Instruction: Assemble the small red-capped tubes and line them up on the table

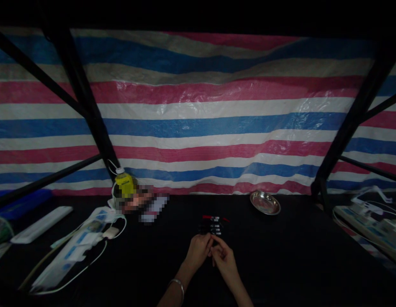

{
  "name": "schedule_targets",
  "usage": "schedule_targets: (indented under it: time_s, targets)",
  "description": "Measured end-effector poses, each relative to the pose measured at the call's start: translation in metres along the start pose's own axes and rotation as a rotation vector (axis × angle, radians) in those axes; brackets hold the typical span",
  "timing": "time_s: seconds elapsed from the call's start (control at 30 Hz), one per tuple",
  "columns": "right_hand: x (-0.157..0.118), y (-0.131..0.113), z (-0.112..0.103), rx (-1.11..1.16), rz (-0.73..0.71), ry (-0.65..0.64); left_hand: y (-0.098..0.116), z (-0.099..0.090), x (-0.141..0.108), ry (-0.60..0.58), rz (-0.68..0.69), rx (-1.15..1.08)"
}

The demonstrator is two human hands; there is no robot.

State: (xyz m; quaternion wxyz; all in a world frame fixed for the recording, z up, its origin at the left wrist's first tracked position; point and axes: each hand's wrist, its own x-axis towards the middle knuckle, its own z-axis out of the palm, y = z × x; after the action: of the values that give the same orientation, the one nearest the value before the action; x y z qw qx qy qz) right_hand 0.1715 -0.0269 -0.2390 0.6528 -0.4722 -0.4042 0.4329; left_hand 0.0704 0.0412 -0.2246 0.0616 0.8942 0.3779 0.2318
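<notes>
My left hand [199, 248], with a bangle at its wrist, meets my right hand [222, 254] low in the middle of the view. The fingers of both are bent and pinched together at the tips; whatever they hold, if anything, is too small and dark to make out. Just beyond the fingertips, several dark markers [214, 227] lie in a row on the black table [268, 256]. A red marker [211, 217] lies at the far end of the row, with a small red piece [226, 219] to its right.
A round metal dish [265, 202] stands at the back right. At the left are power strips [68, 258] with white cables, a long white object [42, 224] and a yellow bottle [125, 183]. More strips [371, 224] sit at the right. Striped sheeting hangs behind.
</notes>
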Motion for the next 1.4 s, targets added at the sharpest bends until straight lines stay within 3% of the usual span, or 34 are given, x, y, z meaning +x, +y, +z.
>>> schedule_targets:
  time_s: [0.3,0.5,0.67,0.83,1.0,1.23,1.4]
  targets:
    - [-0.009,-0.008,0.003,-0.225,-0.119,-0.102,-0.003,0.0,-0.002,0.17,-0.115,-0.069]
    - [-0.006,-0.014,0.014,-0.078,-0.068,0.159,-0.005,-0.001,-0.007,0.292,-0.191,-0.275]
    - [-0.005,-0.012,0.024,-0.116,-0.073,0.088,-0.005,-0.005,-0.008,0.333,-0.232,-0.407]
    - [-0.002,-0.009,0.023,-0.154,-0.146,0.086,-0.001,-0.011,-0.006,0.336,-0.356,-0.521]
    - [-0.002,-0.008,0.024,-0.047,-0.071,0.01,-0.001,-0.013,-0.006,0.353,-0.395,-0.568]
    - [-0.001,-0.005,0.025,-0.02,-0.01,-0.019,0.001,-0.018,-0.006,0.352,-0.358,-0.6]
    - [-0.002,-0.002,0.026,-0.098,-0.043,-0.041,0.002,-0.02,-0.009,0.246,-0.261,-0.671]
